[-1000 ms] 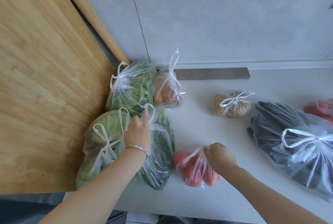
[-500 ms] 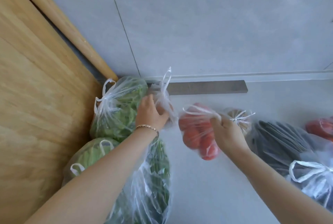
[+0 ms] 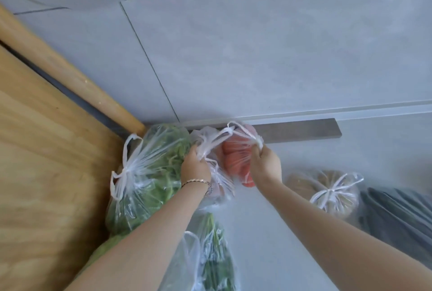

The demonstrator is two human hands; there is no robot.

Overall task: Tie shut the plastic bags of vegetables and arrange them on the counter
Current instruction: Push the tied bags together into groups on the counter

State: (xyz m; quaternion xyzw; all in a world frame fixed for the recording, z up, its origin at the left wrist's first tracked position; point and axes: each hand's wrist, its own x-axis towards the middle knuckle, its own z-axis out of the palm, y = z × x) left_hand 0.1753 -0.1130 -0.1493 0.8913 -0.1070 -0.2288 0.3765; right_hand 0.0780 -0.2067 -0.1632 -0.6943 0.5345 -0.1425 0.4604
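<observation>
My right hand [image 3: 265, 162] grips the knotted top of a clear bag of red tomatoes [image 3: 236, 159], held near the back wall. My left hand [image 3: 195, 165] pinches the handles of the small bag of orange vegetables [image 3: 218, 187], which lies just left of the tomatoes and is partly hidden by my wrist. A tied bag of leafy greens [image 3: 149, 173] stands to the left. Under my left arm sit a bag of dark greens [image 3: 215, 260] and a pale green bag [image 3: 102, 251].
A wooden board [image 3: 46, 185] and a wooden rolling pin [image 3: 70, 82] fill the left side. A tied bag of brown vegetables [image 3: 327, 192] and a large bag of dark vegetables [image 3: 397, 220] lie to the right. A grey strip [image 3: 304, 130] runs along the tiled wall's base.
My right hand lifted the tomato bag off the counter and carried it back and left to the orange bag. My left hand moved from the front green bags to the orange bag's handles.
</observation>
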